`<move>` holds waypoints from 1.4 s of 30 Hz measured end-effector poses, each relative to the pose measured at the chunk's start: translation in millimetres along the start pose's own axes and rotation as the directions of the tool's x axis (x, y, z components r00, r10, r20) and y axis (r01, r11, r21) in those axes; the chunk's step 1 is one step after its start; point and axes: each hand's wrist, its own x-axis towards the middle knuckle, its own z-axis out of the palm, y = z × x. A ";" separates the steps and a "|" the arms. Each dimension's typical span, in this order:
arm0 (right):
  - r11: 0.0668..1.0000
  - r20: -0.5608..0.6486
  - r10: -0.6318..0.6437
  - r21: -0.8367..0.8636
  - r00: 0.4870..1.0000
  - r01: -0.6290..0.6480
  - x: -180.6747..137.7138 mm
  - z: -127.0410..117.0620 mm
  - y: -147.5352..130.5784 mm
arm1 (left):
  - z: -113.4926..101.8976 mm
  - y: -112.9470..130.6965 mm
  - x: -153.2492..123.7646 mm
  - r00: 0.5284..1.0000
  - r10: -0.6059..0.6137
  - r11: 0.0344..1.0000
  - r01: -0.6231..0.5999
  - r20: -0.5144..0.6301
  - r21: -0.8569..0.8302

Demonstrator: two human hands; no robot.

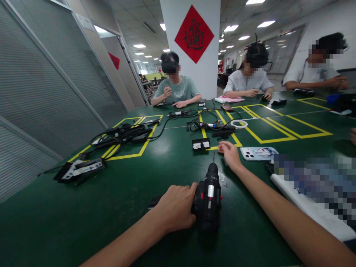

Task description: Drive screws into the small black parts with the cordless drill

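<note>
- Left hand [179, 204] gripped drill [210, 196], handle leftward; long axis ran forward over green table [111, 207].
- Right hand [230, 154], loosely open (nothing visible inside), sat nearer bit [214, 157], right of its tip.

Within the grip of the left hand [178, 205], a black drill [209, 213] is accented in red and white, while the green table [83, 222] around that grip is striped with yellow tape [128, 156] farther out, and a pale phone [257, 154] beyond it rightward is patterned with blue.
</note>
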 end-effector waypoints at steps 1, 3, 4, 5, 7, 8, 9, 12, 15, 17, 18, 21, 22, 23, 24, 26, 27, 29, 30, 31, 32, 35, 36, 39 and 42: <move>1.000 0.006 0.006 0.001 1.000 -0.006 -1.1 -0.2 -0.3 | 1.6 -0.5 0.3 1.000 0.007 1.000 -0.007 -0.012 0.003; 1.000 0.009 0.005 -0.028 1.000 -0.005 -0.3 0.9 1.0 | 6.7 -2.1 0.7 0.999 0.016 1.000 -0.015 -0.046 0.017; 0.999 0.007 0.001 -0.044 1.000 -0.001 0.7 1.9 2.3 | 9.4 -2.8 0.8 0.998 0.017 1.000 -0.015 -0.061 0.026; 0.998 0.006 -0.002 -0.056 1.000 0.002 1.3 2.9 3.7 | 11.9 -3.3 0.8 0.997 0.016 0.999 -0.013 -0.072 0.033; 0.998 0.010 -0.001 -0.062 1.000 0.002 0.8 4.1 5.2 | 14.5 -3.6 0.4 0.996 0.012 1.000 -0.009 -0.084 0.029; 0.998 0.011 -0.002 -0.065 1.000 0.003 -0.4 4.0 4.3 | 14.3 -3.3 0.0 0.996 0.009 1.000 -0.008 -0.091 0.009; 0.997 0.001 -0.014 -0.077 1.000 0.014 -1.8 3.4 1.6 | 13.0 -2.6 -0.6 0.995 0.005 1.000 -0.008 -0.102 -0.025; 0.979 -0.128 -0.134 -0.169 0.983 0.112 -4.2 -2.9 -20.8 | 3.0 1.3 -3.5 0.981 -0.019 0.981 -0.020 -0.194 -0.195; 0.964 -0.306 -0.241 -0.188 0.921 0.190 -3.7 -14.8 -63.1 | -12.5 8.2 -6.2 0.951 -0.035 0.897 -0.106 -0.308 -0.428; 0.966 -0.231 -0.244 -0.148 0.942 0.214 -9.7 -24.6 -93.7 | -21.9 13.7 -6.0 0.935 -0.016 0.790 -0.205 -0.354 -0.578; 0.972 -0.145 -0.222 -0.117 0.964 0.206 -16.7 -29.5 -107.2 | -25.2 16.5 -4.6 0.924 -0.020 0.730 -0.247 -0.382 -0.637; 0.995 0.151 -0.098 -0.013 0.984 0.101 -53.8 -42.4 -135.5 | -27.7 25.1 6.3 0.866 -0.154 0.588 -0.307 -0.475 -0.749; 0.998 0.290 -0.058 0.023 0.955 0.054 -68.9 -45.4 -141.0 | -26.5 28.3 12.3 0.844 -0.213 0.546 -0.315 -0.492 -0.776; 0.998 0.438 -0.037 0.059 0.898 0.013 -83.5 -47.2 -145.2 | -24.8 32.0 19.1 0.827 -0.257 0.500 -0.329 -0.500 -0.801; 0.996 0.558 -0.032 0.092 0.829 -0.023 -96.4 -47.7 -148.1 | -22.9 36.1 26.5 0.817 -0.280 0.449 -0.353 -0.504 -0.821; 0.986 0.601 -0.062 0.159 0.797 -0.042 -114.3 -44.3 -151.5 | -19.7 44.8 41.3 0.820 -0.244 0.355 -0.422 -0.518 -0.834; 0.986 0.560 -0.067 0.162 0.826 -0.030 -118.5 -40.6 -152.0 | -18.8 49.0 47.8 0.824 -0.185 0.327 -0.461 -0.535 -0.825; 0.993 0.402 -0.064 0.120 0.914 0.016 -118.4 -31.6 -149.8 | -18.6 54.9 57.5 0.810 -0.015 0.344 -0.546 -0.586 -0.764; 0.996 0.302 -0.056 0.088 0.952 0.031 -115.1 -27.5 -147.1 | -19.5 55.8 60.5 0.791 0.082 0.388 -0.586 -0.607 -0.712; 0.998 0.202 -0.037 0.059 0.979 0.026 -110.6 -24.4 -143.6 | -20.9 54.7 62.5 0.768 0.174 0.445 -0.619 -0.616 -0.647; 0.999 0.125 -0.012 0.047 0.992 0.006 -105.2 -22.8 -139.4 | -22.7 51.3 64.0 0.748 0.250 0.506 -0.642 -0.614 -0.576; 0.985 0.059 0.070 0.151 0.996 -0.079 -88.3 -26.7 -128.0 | -27.9 27.4 71.5 0.716 0.353 0.646 -0.652 -0.601 -0.397; 0.977 0.081 0.089 0.185 0.993 -0.103 -83.1 -30.1 -125.7 | -28.7 15.6 77.1 0.706 0.335 0.683 -0.638 -0.625 -0.356; 0.982 0.085 0.118 0.137 0.989 -0.129 -70.6 -42.0 -124.7 | -26.3 -24.6 106.1 0.668 0.107 0.836 -0.462 -0.737 -0.298; 0.994 0.020 0.107 -0.034 0.994 -0.106 -65.5 -52.8 -128.4 | -16.1 -60.6 144.7 0.693 -0.015 0.896 -0.311 -0.720 -0.317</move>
